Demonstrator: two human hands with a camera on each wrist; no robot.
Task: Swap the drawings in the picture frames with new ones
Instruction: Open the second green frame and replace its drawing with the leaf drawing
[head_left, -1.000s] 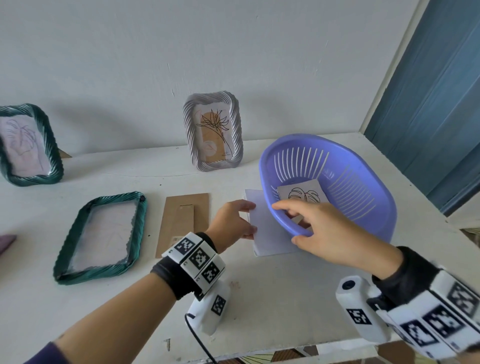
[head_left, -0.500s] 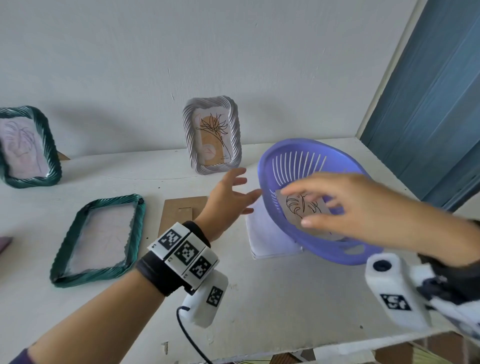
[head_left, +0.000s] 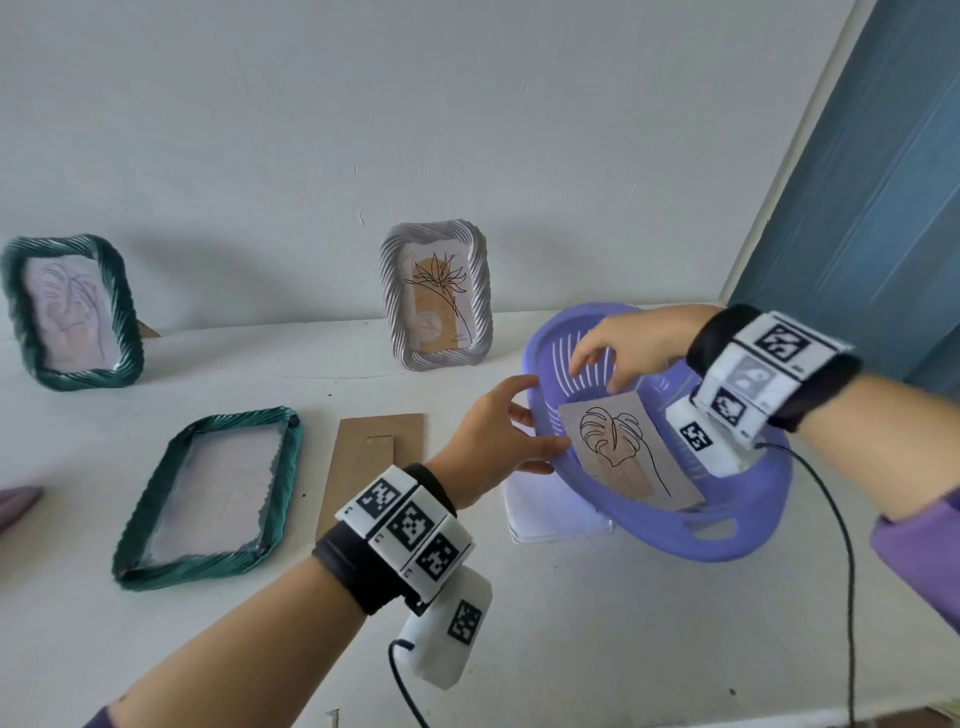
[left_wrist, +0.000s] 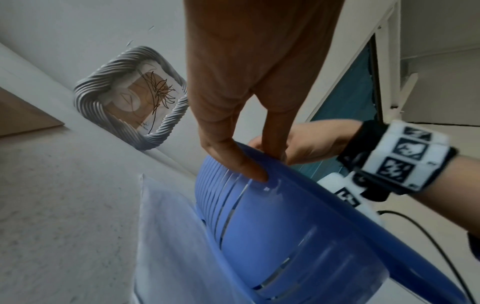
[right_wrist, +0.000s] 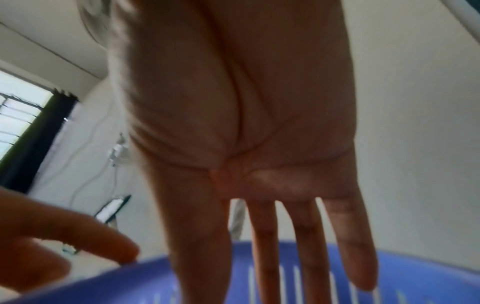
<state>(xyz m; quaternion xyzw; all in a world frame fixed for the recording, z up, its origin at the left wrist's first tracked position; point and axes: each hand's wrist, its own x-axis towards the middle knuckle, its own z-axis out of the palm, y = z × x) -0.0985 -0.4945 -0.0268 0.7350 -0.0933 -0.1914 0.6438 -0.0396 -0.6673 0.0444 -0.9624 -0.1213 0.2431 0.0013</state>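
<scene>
One leaf drawing (head_left: 626, 452) lay inside the tilted purple basket (head_left: 737, 525) near the tabletop's right edge. The right hand (head_left: 631, 349), fingers spread and empty, reached in just above its far end; the left hand (head_left: 498, 436) gripped the basket's rim. Three frames: two green, one grey.

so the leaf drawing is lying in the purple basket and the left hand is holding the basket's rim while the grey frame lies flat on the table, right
Not quite: the grey frame stands upright by the wall, as the head view shows. The leaf drawing does lie in the purple basket, and the left hand holds its rim.
</scene>
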